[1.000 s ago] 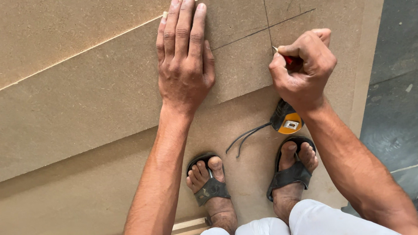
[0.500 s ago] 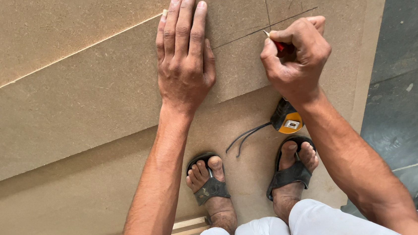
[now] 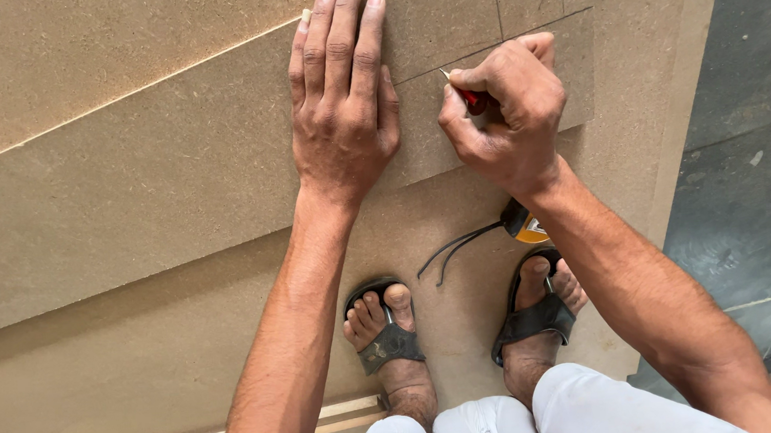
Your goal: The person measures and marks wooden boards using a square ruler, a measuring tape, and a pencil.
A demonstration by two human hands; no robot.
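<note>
While the left hand [image 3: 342,101] lies open and flat on the fibreboard panel [image 3: 127,200], right hand [image 3: 506,111] fisted around a red pencil [image 3: 471,98], tip touching board, tape measure [image 3: 524,224] near sandalled feet.

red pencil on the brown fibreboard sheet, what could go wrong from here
1. The left hand lies flat on the brown fibreboard sheet; if it eases off, the sheet may slide and skew the mark.
2. The right hand grips the short red pencil low, hiding the tip, so the line may wander.
3. The orange tape measure with its black cord lies by the sandalled feet: possible trip hazard.
</note>
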